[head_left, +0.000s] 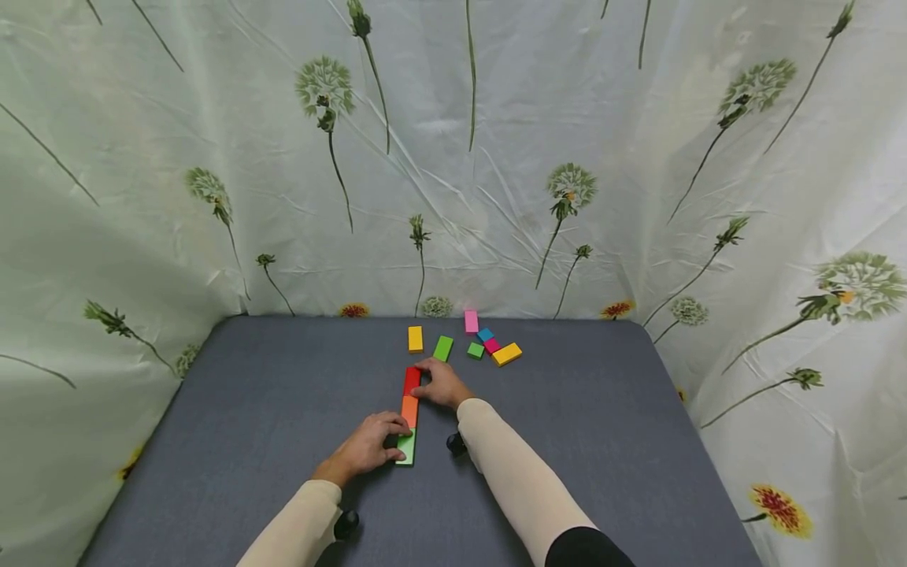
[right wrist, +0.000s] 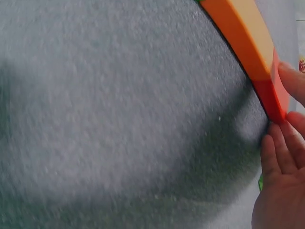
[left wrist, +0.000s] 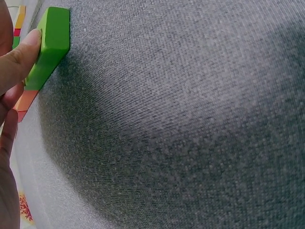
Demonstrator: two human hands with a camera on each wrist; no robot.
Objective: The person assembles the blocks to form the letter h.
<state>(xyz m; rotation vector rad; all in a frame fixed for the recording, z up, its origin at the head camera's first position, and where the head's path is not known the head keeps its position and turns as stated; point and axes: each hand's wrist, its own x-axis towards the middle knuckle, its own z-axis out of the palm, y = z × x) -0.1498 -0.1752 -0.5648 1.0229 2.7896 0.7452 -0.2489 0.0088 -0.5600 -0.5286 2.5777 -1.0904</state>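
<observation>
A row of flat blocks runs away from me on the grey table: a green block [head_left: 406,448] nearest, an orange block [head_left: 409,411] in the middle and a red block [head_left: 412,381] farthest, end to end. My left hand [head_left: 368,444] holds the green block, thumb against its near left side, index finger reaching over its far end. At the other end, my right hand [head_left: 443,384] grips the red block, thumb [right wrist: 291,81] on its face and fingers [right wrist: 281,148] at its far end. In the left wrist view the thumb [left wrist: 21,59] touches the green block.
Behind the row lie a yellow block [head_left: 415,339] and a second green block [head_left: 442,348]. To their right are pink [head_left: 471,321], blue [head_left: 485,335], magenta [head_left: 492,346], small green [head_left: 475,350] and yellow-orange [head_left: 507,354] blocks. A flowered curtain [head_left: 453,181] surrounds the table [head_left: 602,441].
</observation>
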